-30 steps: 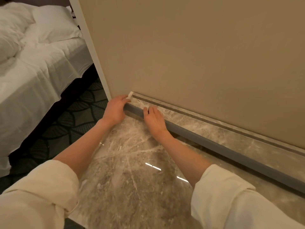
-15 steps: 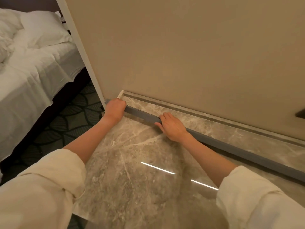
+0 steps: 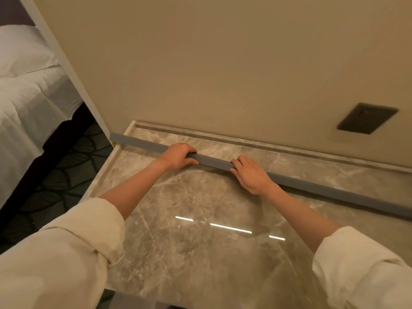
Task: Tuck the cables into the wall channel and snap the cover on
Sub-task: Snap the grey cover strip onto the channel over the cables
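Hands first: we had our left hand (image 3: 178,156) curled over the grey channel cover (image 3: 214,162), fingers hooked across its top edge and thumb underneath on the near side. Our right hand (image 3: 250,175) lay just along from it, fingers flatter and close together, pressing on the same strip from the near side. The cover ran along the foot of the beige wall (image 3: 223,63), where the marble floor (image 3: 200,230) met the marble skirting (image 3: 289,157). Its long axis went from the wall's corner at upper left down to the right edge of the view, and its left end (image 3: 116,137) poked slightly past the corner. Whether any cables sat inside the channel we could not tell; the cover hid whatever lay beneath it. A dark socket plate (image 3: 366,118) sat on the wall above the right stretch. Beyond the corner stood a bed (image 3: 29,103) with white linen over a patterned carpet (image 3: 66,175).
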Demonstrator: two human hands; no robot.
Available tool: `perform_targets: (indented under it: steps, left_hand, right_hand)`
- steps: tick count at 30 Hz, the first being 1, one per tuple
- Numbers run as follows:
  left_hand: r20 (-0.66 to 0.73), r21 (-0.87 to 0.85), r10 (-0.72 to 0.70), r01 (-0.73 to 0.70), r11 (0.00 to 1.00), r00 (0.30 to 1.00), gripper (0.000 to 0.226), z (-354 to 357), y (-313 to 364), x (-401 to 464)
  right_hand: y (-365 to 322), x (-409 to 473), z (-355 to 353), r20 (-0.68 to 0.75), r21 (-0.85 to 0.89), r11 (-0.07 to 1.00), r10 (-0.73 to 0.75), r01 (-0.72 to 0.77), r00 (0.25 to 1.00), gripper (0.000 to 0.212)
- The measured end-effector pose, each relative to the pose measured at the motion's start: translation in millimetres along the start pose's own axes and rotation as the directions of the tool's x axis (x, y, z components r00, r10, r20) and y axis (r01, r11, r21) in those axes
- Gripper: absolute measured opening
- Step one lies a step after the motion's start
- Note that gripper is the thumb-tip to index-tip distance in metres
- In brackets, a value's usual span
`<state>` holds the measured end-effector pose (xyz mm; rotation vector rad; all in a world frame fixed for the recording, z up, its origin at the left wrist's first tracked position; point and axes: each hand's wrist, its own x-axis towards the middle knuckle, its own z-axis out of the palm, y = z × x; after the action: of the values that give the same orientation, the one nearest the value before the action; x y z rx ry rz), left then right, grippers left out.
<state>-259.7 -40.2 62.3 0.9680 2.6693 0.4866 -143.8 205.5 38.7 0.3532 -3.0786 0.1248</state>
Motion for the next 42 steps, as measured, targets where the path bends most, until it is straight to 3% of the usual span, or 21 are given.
perform_targets:
  steps: [5,12,17,20,24,30,36,42]
  left_hand:
    - [0.079,-0.063,0.046,-0.041,0.997,0.996,0.044,25,60,25]
    - [0.156,-0.021,0.173,-0.172,0.985,0.973,0.035,55,130,52]
    - [0.17,0.202,0.195,-0.227,0.953,0.966,0.036,69,142,56]
    - [0.087,0.369,0.222,-0.238,0.898,0.971,0.037,80,144,50]
    - [-0.023,0.445,0.308,-0.266,0.855,0.951,0.037,82,141,47]
    - [-0.117,0.34,0.212,-0.161,0.927,0.97,0.021,66,141,63]
    - [-0.203,0.148,0.04,-0.01,0.989,0.978,0.055,50,113,79]
    - [-0.16,0.287,0.086,-0.037,0.957,0.983,0.027,27,92,90]
  right_hand:
    - [42,-45,-4,0.002,-0.033,0.996,0.079,-0.079,0.997,0.037]
    - [94,-104,-9,0.004,-0.077,0.982,0.172,-0.171,0.985,0.039]
    - [129,-140,-14,0.026,-0.087,0.975,0.206,-0.203,0.978,0.038]
    - [146,-148,-16,0.071,-0.159,0.973,0.181,-0.168,0.981,0.036]
    - [152,-139,-20,0.089,-0.193,0.974,0.141,-0.122,0.986,0.031]
    - [157,-115,-34,0.029,-0.343,0.913,0.246,-0.221,0.969,0.025]
    - [171,-97,-42,-0.003,-0.419,0.864,0.304,-0.277,0.953,0.035]
    - [183,-74,-35,-0.052,-0.449,0.832,0.339,-0.326,0.939,0.028]
